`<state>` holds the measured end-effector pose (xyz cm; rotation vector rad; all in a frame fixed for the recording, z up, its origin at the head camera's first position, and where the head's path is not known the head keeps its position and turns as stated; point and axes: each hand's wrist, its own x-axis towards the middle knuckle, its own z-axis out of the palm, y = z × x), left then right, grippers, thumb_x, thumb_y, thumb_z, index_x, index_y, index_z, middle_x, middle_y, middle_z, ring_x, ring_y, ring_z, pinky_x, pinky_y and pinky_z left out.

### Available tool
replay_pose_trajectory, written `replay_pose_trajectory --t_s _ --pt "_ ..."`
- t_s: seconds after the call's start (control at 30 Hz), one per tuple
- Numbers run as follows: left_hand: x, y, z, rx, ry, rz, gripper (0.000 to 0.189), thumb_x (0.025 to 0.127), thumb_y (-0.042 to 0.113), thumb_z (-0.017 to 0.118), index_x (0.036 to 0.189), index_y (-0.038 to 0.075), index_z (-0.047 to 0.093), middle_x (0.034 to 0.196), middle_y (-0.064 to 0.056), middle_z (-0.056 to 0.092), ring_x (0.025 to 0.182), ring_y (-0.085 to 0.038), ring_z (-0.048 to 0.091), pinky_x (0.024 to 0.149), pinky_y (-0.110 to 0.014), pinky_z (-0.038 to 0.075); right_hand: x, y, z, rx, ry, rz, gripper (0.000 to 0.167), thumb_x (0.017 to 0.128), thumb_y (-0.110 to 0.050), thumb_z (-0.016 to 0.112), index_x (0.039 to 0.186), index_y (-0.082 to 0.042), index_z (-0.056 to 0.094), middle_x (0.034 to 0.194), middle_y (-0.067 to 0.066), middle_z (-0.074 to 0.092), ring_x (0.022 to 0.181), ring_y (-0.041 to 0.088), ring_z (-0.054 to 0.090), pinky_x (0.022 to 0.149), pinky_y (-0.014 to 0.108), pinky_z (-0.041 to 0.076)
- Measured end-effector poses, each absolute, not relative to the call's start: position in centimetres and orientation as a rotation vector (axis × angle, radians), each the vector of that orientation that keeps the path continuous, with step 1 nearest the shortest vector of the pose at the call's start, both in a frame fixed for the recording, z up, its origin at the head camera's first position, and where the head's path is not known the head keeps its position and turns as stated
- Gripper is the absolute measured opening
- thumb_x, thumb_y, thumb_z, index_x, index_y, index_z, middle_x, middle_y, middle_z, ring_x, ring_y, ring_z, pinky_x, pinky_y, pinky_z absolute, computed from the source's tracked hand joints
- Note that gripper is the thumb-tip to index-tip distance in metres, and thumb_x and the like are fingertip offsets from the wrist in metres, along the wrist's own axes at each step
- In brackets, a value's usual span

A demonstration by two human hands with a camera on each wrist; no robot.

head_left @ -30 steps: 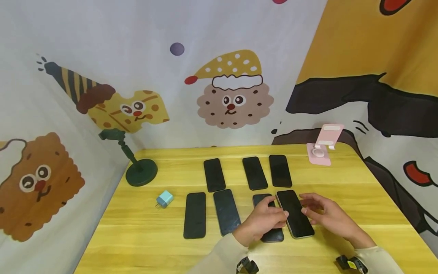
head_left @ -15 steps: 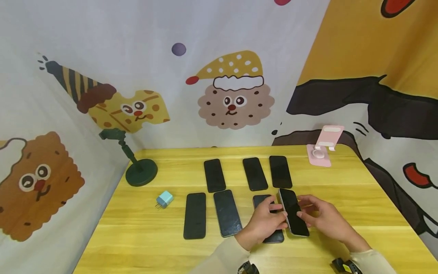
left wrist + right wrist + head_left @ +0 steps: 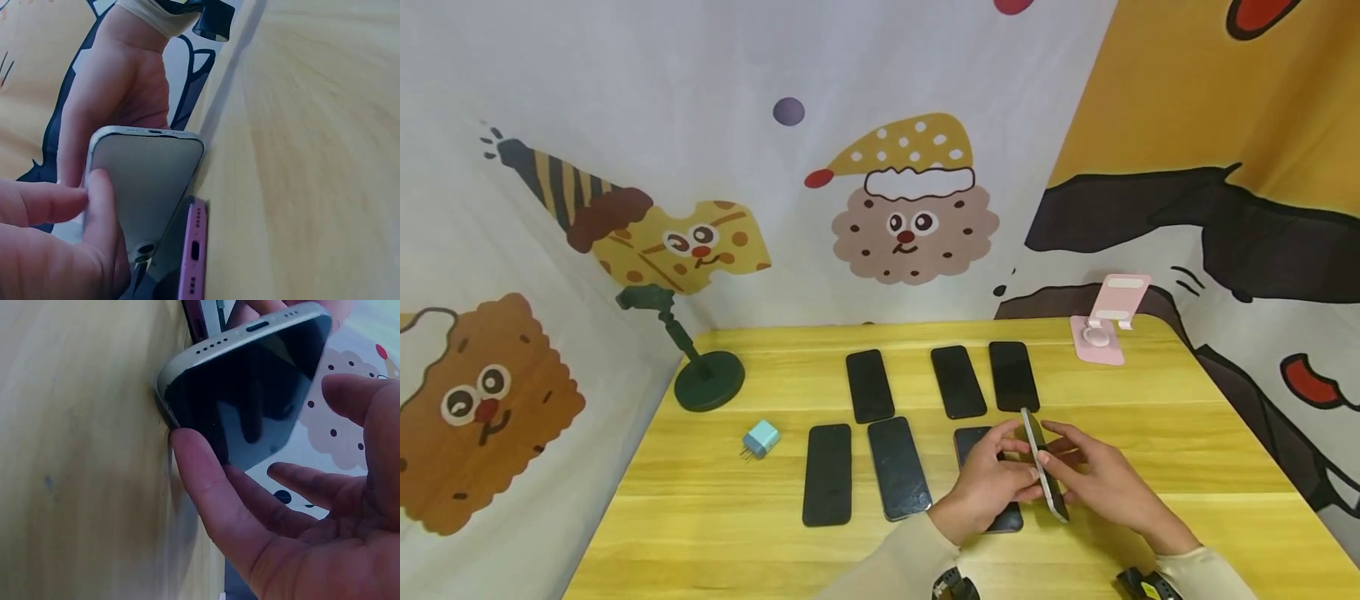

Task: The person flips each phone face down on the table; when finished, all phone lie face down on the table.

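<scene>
A smartphone with a silver frame stands tilted almost on its long edge between both hands, its dark screen turned right. My left hand pinches its raised edge; in the left wrist view a finger lies on the pale back. On the other side is my right hand, fingers fairly straight. In the right wrist view one fingertip touches the phone's lower edge near the table, while the thumb stands apart. Beneath my left hand lies another phone, partly covered, whose edge is pink in the left wrist view.
Three dark phones lie in the back row, including one phone at left. Two more, one matte and one glossy, lie in front. A green stand, blue charger plug and pink phone stand sit farther out.
The silver-framed phone lay nearly flat, screen up, one second ago. Its left edge has risen and it has turned almost upright. My right hand has moved slightly left, closer to it.
</scene>
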<state>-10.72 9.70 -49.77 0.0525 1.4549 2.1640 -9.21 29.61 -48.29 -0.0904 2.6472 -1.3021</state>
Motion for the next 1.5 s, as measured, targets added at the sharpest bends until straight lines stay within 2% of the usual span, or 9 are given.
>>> replay_pose_trajectory --t_s 0.1,0.27,0.43,0.67,0.93,1.17,1.33,1.5 --pt "-10.7 10.2 -50.0 0.033 1.415 2.156 0.068 0.092 -0.013 0.069 0.152 0.017 0.055 0.123 -0.008 0.061 0.091 -0.018 0.072 0.074 -0.033 0.066 -9.2 29.6 -48.4 -0.121 2.671 -1.283 0.067 0.104 -0.044 0.068 0.157 -0.008 0.048 0.13 0.019 0.069 0.108 0.028 0.072 0.066 0.029 0.063" --pt "-10.7 10.7 -50.0 0.06 1.412 2.125 0.066 0.091 -0.014 0.069 0.146 0.021 0.06 0.129 -0.008 0.061 0.099 -0.024 0.074 0.086 -0.05 0.065 -9.2 29.9 -48.4 -0.195 2.71 -1.254 0.061 0.106 -0.042 0.065 0.154 -0.008 0.051 0.126 0.016 0.071 0.107 0.024 0.071 0.075 0.026 0.059" --pt "-10.8 10.6 -49.5 0.102 1.504 2.044 0.062 0.095 -0.007 0.071 0.148 0.024 0.059 0.143 -0.011 0.062 0.111 -0.035 0.073 0.092 -0.06 0.061 -9.1 30.2 -47.8 -0.188 2.615 -1.336 0.062 0.107 -0.036 0.065 0.156 -0.003 0.047 0.13 0.022 0.068 0.109 0.029 0.071 0.071 0.029 0.062" --pt "-10.6 10.2 -48.9 0.126 1.564 1.954 0.053 0.098 -0.001 0.071 0.146 0.022 0.062 0.152 -0.011 0.058 0.121 -0.034 0.069 0.093 -0.057 0.062 -8.6 30.6 -47.2 -0.178 2.684 -1.256 0.051 0.107 -0.025 0.065 0.152 -0.003 0.053 0.129 0.019 0.072 0.108 0.026 0.074 0.076 0.03 0.062" --pt "-10.5 9.6 -48.7 0.048 1.618 2.03 0.047 0.096 -0.002 0.072 0.138 0.018 0.067 0.135 -0.007 0.064 0.105 -0.029 0.073 0.087 -0.05 0.065 -8.2 31.0 -45.7 -0.107 2.761 -1.236 0.049 0.104 -0.012 0.067 0.148 0.006 0.053 0.127 0.024 0.072 0.107 0.031 0.075 0.077 0.032 0.064" --pt "-10.7 9.2 -49.1 0.002 1.518 2.135 0.055 0.096 -0.005 0.071 0.146 0.017 0.06 0.126 -0.011 0.063 0.105 -0.031 0.073 0.082 -0.05 0.066 -7.7 30.6 -44.1 -0.082 2.811 -1.269 0.049 0.105 -0.013 0.065 0.148 0.006 0.052 0.127 0.025 0.07 0.11 0.036 0.073 0.078 0.033 0.064" --pt "-10.7 9.4 -49.2 -0.004 1.437 2.154 0.056 0.096 -0.005 0.071 0.144 0.023 0.061 0.12 -0.012 0.063 0.102 -0.028 0.069 0.081 -0.058 0.065 -7.7 30.3 -44.0 -0.091 2.809 -1.323 0.049 0.106 -0.014 0.065 0.15 0.003 0.051 0.127 0.021 0.07 0.108 0.027 0.073 0.078 0.026 0.061" --pt "-10.7 9.4 -49.1 -0.009 1.451 2.153 0.058 0.096 -0.004 0.071 0.145 0.026 0.061 0.117 -0.012 0.061 0.098 -0.025 0.068 0.079 -0.056 0.065 -7.8 30.5 -44.4 -0.075 2.752 -1.392 0.052 0.106 -0.013 0.065 0.152 0.002 0.047 0.124 0.021 0.069 0.099 0.017 0.072 0.071 0.028 0.062"
